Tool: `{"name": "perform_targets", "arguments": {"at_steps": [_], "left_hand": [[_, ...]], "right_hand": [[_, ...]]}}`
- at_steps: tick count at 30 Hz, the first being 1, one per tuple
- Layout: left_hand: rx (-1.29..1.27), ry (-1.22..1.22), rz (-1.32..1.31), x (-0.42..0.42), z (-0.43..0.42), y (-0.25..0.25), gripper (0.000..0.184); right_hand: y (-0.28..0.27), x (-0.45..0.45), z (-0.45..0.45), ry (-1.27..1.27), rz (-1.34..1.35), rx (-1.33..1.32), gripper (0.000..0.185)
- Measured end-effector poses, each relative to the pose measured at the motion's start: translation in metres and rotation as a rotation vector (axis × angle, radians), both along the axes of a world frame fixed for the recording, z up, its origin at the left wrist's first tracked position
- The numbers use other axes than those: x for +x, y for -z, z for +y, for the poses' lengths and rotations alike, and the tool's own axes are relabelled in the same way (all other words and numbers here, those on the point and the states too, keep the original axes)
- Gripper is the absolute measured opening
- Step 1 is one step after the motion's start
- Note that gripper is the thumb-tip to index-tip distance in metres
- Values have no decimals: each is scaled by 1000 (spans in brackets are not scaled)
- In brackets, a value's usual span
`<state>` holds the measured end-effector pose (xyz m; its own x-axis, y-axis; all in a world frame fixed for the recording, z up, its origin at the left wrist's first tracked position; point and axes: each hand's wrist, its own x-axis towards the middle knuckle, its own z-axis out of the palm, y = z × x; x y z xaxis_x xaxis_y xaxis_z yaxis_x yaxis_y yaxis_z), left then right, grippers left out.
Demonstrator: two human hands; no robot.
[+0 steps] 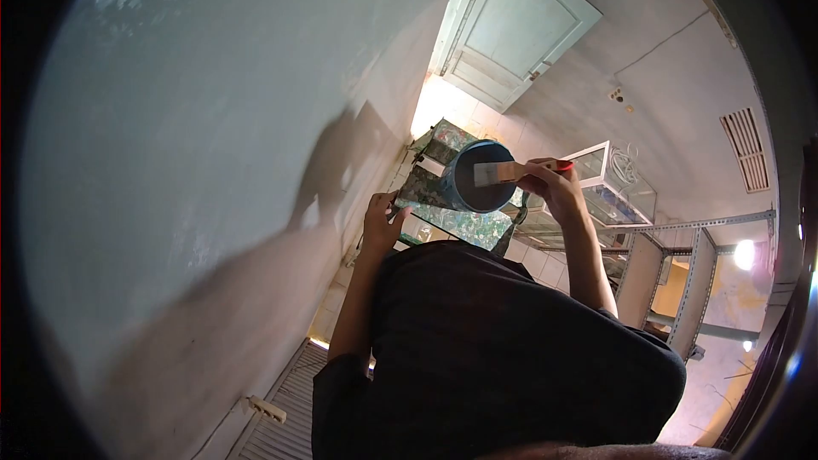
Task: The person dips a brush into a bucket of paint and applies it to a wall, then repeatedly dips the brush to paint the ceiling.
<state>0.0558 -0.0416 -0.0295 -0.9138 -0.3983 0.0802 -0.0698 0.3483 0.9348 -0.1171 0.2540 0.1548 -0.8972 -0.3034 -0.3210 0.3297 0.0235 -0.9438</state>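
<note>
A flat paintbrush (508, 172) with a wooden handle and red end is gripped in my right hand (552, 186), its pale bristles over the opening of a blue bucket (458, 198). Dark grey contents show inside the bucket. The bucket stands on a paint-spattered surface (477, 227). At the left edge of a dark, stained piece (421, 187) beside the bucket is my left hand (383, 216), its fingers partly bent. Whether those fingers grip the piece is not clear.
A large pale wall (204, 119) rises close on the left. Beyond the bucket are a white door (521, 30) and a glass case (626, 187). Metal shelving (682, 290) stands at the right. A socket strip (267, 410) lies lower left.
</note>
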Motion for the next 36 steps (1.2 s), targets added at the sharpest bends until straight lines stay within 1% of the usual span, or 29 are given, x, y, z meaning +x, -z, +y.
{"name": "perform_targets", "arguments": {"at_steps": [1, 3, 5, 6, 7, 8, 9, 10, 11, 13, 14, 15, 17, 18, 19, 20, 21, 23, 24, 25, 27, 29, 31, 33, 35, 36], "left_hand": [[17, -14, 3, 0, -1, 3, 39], [14, -9, 6, 0, -4, 7, 36], [7, -12, 14, 2, -6, 8, 34], [10, -15, 31, 5, -7, 7, 33], [12, -23, 49, 8, -8, 5, 32], [4, -52, 49, 11, -9, 4, 32], [43, -35, 11, 15, -10, 1, 29], [83, -25, -29, 20, -11, -9, 27], [126, -65, -18, 27, -10, -18, 22], [74, -126, -51, 43, -10, -44, 20], [66, -173, -58, 52, -9, -58, 20], [78, -243, -28, 60, -7, -74, 21], [83, -355, 4, 76, 1, -105, 24], [62, -486, 48, 84, 7, -121, 20], [38, -615, 93, 92, 13, -134, 18], [-130, -709, 159, 100, 18, -143, 21], [-137, -749, 155, 106, 21, -152, 21], [-500, -894, 336, 115, 29, -169, 29], [-653, -940, 403, 117, 28, -174, 38], [-665, -972, 389, 119, 28, -180, 38], [-772, -1073, 458, 124, 28, -192, 42], [-819, -1157, 460, 130, 27, -185, 46], [-839, -1338, 473, 140, 25, -184, 42], [-874, -1396, 445, 150, 24, -185, 38], [-840, -1504, 401, 156, 24, -190, 36], [-843, -1534, 458, 153, 20, -189, 35]], "right_hand": [[1, -2, 7, 23, -51, -75, 20], [4, -6, 21, 30, -71, -104, 20], [8, -13, 29, 64, -150, -246, 19], [4, -12, 24, 29, -142, -324, 19], [-2, -11, 16, 5, -145, -329, 19], [-8, -8, 4, -14, -125, -413, 20], [-14, -6, -9, -37, -110, -499, 21], [-20, -5, -21, -114, -108, -551, 25], [-28, -3, -36, -157, -127, -560, 25], [-53, 10, -73, -293, 105, -434, 26], [-67, 18, -91, -407, 301, -358, 19], [-84, 24, -107, -516, 537, -202, 14], [-106, 29, -140, -736, 1082, -139, 18], [-116, 38, -154, -796, 1208, -138, 23], [-115, 51, -165, -828, 1326, -62, 23], [-103, 55, -179, -900, 1431, -167, 25], [-91, 58, -194, -967, 1532, -277, 27], [-95, 76, -222, -1148, 1727, -327, 30], [-97, 90, -233, -1183, 1827, -330, 33], [-88, 101, -246, -1166, 1946, -400, 32], [-79, 126, -261, -1107, 2107, -461, 32], [-73, 150, -272, -1097, 2123, -549, 29], [-72, 172, -281, -1082, 2136, -633, 26], [-71, 193, -286, -1039, 2081, -644, 25], [-72, 207, -290, -1061, 2072, -687, 25], [-75, 208, -291, -1078, 2049, -685, 26]]}}
